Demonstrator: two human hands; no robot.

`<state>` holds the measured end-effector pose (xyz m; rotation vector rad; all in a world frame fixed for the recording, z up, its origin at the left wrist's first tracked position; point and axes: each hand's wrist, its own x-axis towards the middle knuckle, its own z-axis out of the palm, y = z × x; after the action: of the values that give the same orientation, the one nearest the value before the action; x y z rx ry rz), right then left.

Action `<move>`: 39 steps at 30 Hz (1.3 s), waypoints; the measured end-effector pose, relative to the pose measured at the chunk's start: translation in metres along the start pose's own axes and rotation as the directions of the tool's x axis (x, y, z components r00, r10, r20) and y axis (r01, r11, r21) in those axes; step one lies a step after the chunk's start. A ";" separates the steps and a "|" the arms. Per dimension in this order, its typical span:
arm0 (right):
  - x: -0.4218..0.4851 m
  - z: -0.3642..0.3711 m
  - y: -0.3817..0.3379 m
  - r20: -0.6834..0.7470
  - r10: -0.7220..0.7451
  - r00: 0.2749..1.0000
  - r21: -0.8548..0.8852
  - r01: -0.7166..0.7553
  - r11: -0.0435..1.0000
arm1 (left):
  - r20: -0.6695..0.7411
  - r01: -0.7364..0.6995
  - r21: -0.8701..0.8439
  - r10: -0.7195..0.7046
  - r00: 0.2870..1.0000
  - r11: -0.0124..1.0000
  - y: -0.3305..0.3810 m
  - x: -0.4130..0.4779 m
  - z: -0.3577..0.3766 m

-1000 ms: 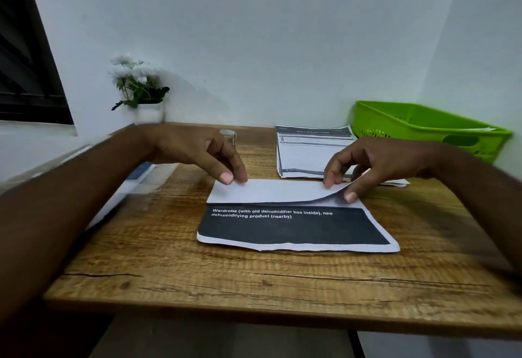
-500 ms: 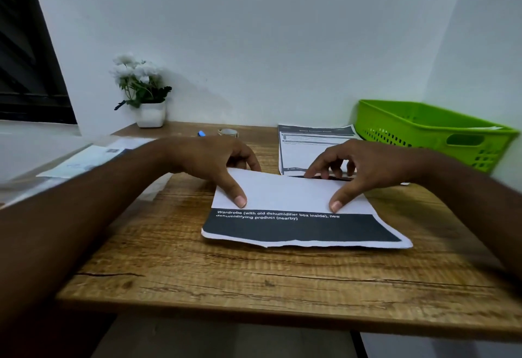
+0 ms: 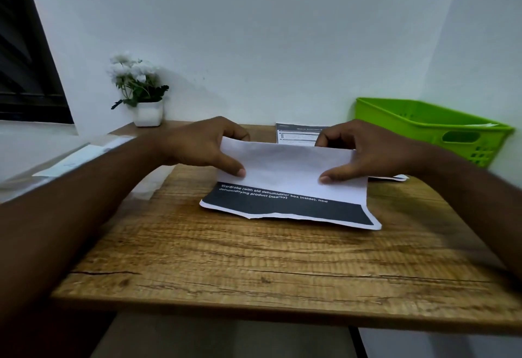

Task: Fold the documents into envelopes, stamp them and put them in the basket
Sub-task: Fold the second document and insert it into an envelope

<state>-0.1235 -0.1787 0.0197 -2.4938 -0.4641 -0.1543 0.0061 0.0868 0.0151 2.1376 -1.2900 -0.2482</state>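
Wooden desk [image 3: 254, 258] bearing one printed document [image 3: 285, 165], long axis left-right, black band nearest, left hand [image 3: 197, 145] and right hand [image 3: 375, 151] pinching its raised flap, fingertips hidden behind.

We pinch the document [image 3: 285, 165] by its white folded flap, our left hand [image 3: 195, 145] and right hand [image 3: 375, 151] at either side edge. Behind the document lies a paper stack [image 3: 299, 133]; right of it, a green basket [image 3: 423, 123].

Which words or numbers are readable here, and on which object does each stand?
"Wardrobe (with old dehumidifier box inside), new dehumidifying product (nearby)": white print on the black band of the white paper sheet being folded.
Stack of printed documents behind it: lines too small to read.
Pale paper at left: blurred.
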 end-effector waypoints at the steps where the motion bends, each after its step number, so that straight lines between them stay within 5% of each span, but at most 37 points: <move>1: 0.000 0.000 0.000 0.002 0.000 1.000 0.005 0.000 1.000 | 0.018 -0.002 -0.007 0.002 1.000 1.000 -0.001 -0.001 0.000; 10: 0.002 -0.003 -0.005 0.026 -0.034 0.999 -0.157 0.037 0.987 | 0.178 -0.062 0.067 0.049 0.983 0.996 -0.003 0.001 -0.002; 14: 0.002 -0.002 -0.004 0.147 0.027 0.989 -0.195 0.002 0.981 | 0.312 -0.057 0.120 0.017 0.950 0.991 -0.002 0.002 -0.004; 18: -0.002 -0.002 -0.010 0.302 0.099 0.948 -0.135 -0.061 0.989 | 0.405 -0.017 0.120 -0.033 0.914 0.993 0.002 -0.003 -0.007; 22: -0.002 0.001 -0.013 0.290 0.099 0.952 -0.078 -0.080 0.994 | 0.456 0.004 0.151 -0.074 0.887 0.989 0.007 -0.006 -0.011; 30: 0.008 0.027 -0.018 0.191 -0.026 0.981 -0.091 0.044 0.995 | 0.246 -0.018 0.141 -0.017 0.969 0.990 0.008 0.004 0.015; 39: 0.012 0.031 -0.019 0.231 -0.016 0.973 -0.043 0.027 0.999 | 0.241 -0.074 0.142 0.038 0.970 0.987 0.014 0.009 0.024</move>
<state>-0.1188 -0.1431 0.0069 -2.5646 -0.5888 0.1204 -0.0110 0.0649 0.0061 2.2461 -1.5464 -0.4054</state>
